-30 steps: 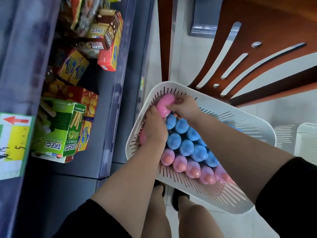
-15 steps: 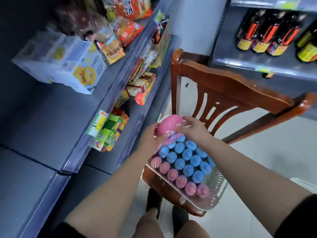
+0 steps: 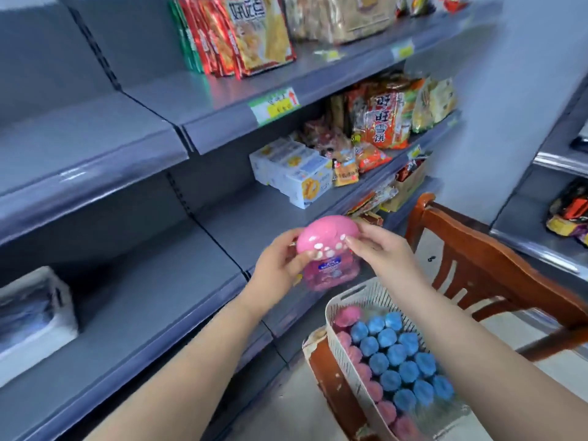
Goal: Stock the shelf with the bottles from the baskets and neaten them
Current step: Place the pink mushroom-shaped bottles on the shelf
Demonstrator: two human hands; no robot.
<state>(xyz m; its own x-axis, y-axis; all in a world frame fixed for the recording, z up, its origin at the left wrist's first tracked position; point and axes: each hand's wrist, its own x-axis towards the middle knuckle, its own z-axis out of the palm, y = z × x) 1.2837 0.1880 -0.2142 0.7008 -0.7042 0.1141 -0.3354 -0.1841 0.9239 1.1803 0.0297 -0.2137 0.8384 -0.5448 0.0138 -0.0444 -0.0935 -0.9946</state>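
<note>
A pink bottle [image 3: 327, 249] with a rounded pink cap and a blue label is held up between both hands, in front of the grey shelf [image 3: 152, 300]. My left hand [image 3: 280, 265] grips its left side. My right hand [image 3: 381, 249] holds its right side with fingertips on the cap. Below right, a white slotted basket [image 3: 356, 297] sits on a wooden chair [image 3: 496, 259], packed with several blue-capped bottles [image 3: 397, 361] and pink-capped bottles [image 3: 350, 316].
Snack packets [image 3: 385, 122] and a white box pack [image 3: 299, 173] fill the shelves to the right. Red packets [image 3: 241, 33] stand on the top shelf. A white bin [image 3: 35, 313] sits at the left. Another shelf unit [image 3: 547, 202] stands at the far right.
Both hands lifted the pink bottle out of the basket and raised it toward the shelf. The view rose from the basket to the shelves.
</note>
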